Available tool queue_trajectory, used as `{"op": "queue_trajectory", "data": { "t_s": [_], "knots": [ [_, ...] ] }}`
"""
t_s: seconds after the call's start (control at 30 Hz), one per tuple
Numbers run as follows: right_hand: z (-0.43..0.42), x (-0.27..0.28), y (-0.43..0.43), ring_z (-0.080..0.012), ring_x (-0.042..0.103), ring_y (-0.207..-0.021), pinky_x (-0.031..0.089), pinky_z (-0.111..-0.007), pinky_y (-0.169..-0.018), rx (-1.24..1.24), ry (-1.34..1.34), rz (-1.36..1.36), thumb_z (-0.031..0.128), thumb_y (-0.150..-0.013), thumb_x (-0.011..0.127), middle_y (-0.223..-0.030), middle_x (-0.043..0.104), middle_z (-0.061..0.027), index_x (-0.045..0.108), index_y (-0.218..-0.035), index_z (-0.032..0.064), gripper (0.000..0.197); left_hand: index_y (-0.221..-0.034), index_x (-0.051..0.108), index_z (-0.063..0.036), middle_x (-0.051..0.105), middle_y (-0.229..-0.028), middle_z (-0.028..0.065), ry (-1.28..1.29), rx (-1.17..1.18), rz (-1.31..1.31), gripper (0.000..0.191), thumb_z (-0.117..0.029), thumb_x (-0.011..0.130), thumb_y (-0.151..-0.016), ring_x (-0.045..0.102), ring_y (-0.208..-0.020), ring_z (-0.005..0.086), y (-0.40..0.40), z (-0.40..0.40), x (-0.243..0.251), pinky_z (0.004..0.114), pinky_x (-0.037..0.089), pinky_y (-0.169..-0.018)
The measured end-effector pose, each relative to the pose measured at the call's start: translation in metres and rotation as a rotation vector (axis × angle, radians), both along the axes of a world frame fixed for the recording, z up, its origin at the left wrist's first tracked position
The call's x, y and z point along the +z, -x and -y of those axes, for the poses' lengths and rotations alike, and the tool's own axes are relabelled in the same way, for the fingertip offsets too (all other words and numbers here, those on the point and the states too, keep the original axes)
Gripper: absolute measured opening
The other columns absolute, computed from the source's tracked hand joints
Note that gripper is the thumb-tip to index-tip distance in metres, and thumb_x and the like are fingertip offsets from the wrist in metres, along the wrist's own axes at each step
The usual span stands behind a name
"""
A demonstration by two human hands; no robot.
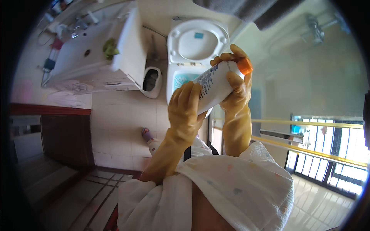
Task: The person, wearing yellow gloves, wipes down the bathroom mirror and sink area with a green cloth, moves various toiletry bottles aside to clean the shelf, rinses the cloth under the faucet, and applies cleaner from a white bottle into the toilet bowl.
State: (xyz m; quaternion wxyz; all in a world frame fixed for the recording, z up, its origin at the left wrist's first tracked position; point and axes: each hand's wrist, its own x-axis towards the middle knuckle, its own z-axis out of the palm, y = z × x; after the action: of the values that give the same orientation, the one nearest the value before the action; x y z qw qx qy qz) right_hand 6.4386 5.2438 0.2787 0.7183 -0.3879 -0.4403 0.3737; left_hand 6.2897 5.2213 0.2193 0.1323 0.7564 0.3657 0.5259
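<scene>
A white plastic bottle (218, 83) with printed writing lies tilted between my two gloved hands, its orange cap (245, 66) towards the upper right. My left hand (186, 105), in a yellow rubber glove, grips the lower end. Around the shoulder, just below the cap, my right hand (237, 86) holds the bottle, also in a yellow rubber glove. The cap appears to be on. Behind the bottle is a white toilet (170, 83) with its seat and lid raised; blue-green liquid (185, 79) streaks the bowl, which the bottle and my left hand partly hide.
On the left a white washbasin cabinet (130, 57) carries a green cloth (109, 49) at its edge. A small waste bin (156, 91) with a dark liner stands between cabinet and toilet. To the right runs a glass shower partition (289, 86) with yellowish rails (306, 123).
</scene>
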Motion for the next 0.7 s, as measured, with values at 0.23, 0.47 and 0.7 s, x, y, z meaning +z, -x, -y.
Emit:
{"op": "queue_trajectory", "data": {
  "t_s": [0.23, 0.47, 0.7],
  "knots": [
    [-0.095, 0.018, 0.211, -0.031, 0.062, -0.104, 0.052, -0.046, -0.097, 0.562, -0.02, -0.621, 0.015, -0.071, 0.074, -0.112, 0.062, -0.0099, 0.054, -0.136, 0.0106, 0.068, -0.141, 0.048, 0.0015, 0.053, -0.14, 0.0162, 0.986, -0.259, 0.965, 0.084, -0.031, 0.089, -0.075, 0.047, -0.133, 0.0238, 0.26, -0.044, 0.03, 0.039, 0.038, -0.113],
    [-0.159, 0.013, 0.331, -0.0274, 0.064, -0.099, 0.053, -0.045, -0.098, 0.832, 0.222, -0.799, 0.018, -0.067, 0.078, -0.102, 0.065, -0.0076, 0.058, -0.131, 0.0074, 0.068, -0.141, 0.047, 0.001, 0.067, -0.118, 0.0084, 1.417, -0.716, 0.955, 0.087, -0.021, 0.087, -0.067, 0.066, -0.106, 0.0199, 0.365, -0.089, 0.041, 0.033, 0.054, -0.092],
    [-0.172, 0.0, 0.334, -0.0241, 0.062, -0.108, 0.055, -0.039, -0.095, 0.638, 0.539, -0.561, 0.02, -0.089, 0.069, -0.118, 0.062, -0.012, 0.048, -0.142, 0.0046, 0.059, -0.139, 0.05, -0.0012, 0.067, -0.117, 0.0093, 1.43, -0.485, 0.98, 0.072, -0.015, 0.079, -0.074, 0.067, -0.103, 0.0207, 0.36, -0.087, 0.066, 0.034, 0.055, -0.091]
  ]
}}
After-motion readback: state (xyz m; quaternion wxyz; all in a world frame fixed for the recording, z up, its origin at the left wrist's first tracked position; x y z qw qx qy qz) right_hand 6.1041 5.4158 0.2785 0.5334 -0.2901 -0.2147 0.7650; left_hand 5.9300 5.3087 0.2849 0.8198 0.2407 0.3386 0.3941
